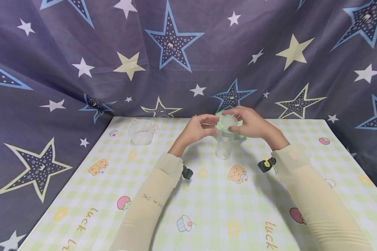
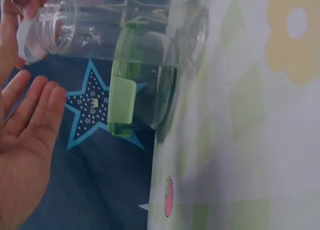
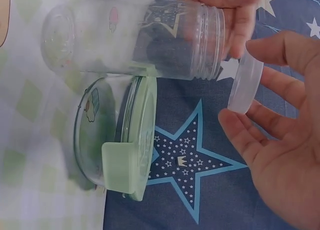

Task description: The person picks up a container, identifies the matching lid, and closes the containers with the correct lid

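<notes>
A clear plastic jar (image 1: 224, 146) with a threaded neck stands upright on the table, its mouth uncovered. My right hand (image 1: 249, 122) pinches a whitish translucent screw lid (image 3: 246, 84) by its edge, tilted just above and behind the jar mouth. Beside the jar's neck, on its left, my left hand (image 1: 201, 129) is held with loosely extended fingers (image 2: 42, 103) and nothing in its grip. Behind the jar sits a round glass food container (image 3: 95, 125) with a green clip lid (image 3: 145, 140), partly hidden by the jar and my right hand in the head view.
At the back left of the table stands another clear round container (image 1: 141, 134). A checked tablecloth (image 1: 213, 205) printed with cartoon pictures covers the table. Along the table's back edge hangs a dark curtain (image 1: 188, 83) with stars.
</notes>
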Demonstrator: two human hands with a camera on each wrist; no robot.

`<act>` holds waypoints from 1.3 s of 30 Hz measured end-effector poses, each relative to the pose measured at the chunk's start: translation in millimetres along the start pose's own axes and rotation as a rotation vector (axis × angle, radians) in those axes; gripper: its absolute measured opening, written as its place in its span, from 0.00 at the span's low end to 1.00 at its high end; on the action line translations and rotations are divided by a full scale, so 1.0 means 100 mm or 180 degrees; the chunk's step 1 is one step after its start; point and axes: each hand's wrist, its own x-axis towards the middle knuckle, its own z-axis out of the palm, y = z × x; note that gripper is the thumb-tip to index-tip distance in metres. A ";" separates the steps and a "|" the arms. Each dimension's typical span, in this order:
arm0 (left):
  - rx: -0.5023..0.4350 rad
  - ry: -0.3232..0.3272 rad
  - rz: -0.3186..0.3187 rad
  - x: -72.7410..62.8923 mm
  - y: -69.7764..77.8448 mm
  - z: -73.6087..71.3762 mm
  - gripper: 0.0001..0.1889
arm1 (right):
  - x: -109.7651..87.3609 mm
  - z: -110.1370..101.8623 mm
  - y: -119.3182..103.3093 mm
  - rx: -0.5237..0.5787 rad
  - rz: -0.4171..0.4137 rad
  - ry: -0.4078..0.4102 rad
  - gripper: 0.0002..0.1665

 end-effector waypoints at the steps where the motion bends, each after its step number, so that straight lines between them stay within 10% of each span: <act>1: -0.0023 -0.0075 -0.0024 -0.01 -0.02 0.00 0.27 | 0.00 0.00 0.00 -0.0018 -0.0019 -0.0033 0.28; 16: 0.0100 -0.0642 -0.0258 -0.03 -0.09 0.12 0.34 | -0.03 0.00 -0.12 -0.0165 -0.0334 -0.0336 0.27; 39: 0.0424 -0.0662 -0.0415 -0.05 -0.19 0.25 0.32 | -0.02 0.04 -0.18 -0.0349 -0.0371 -0.0602 0.29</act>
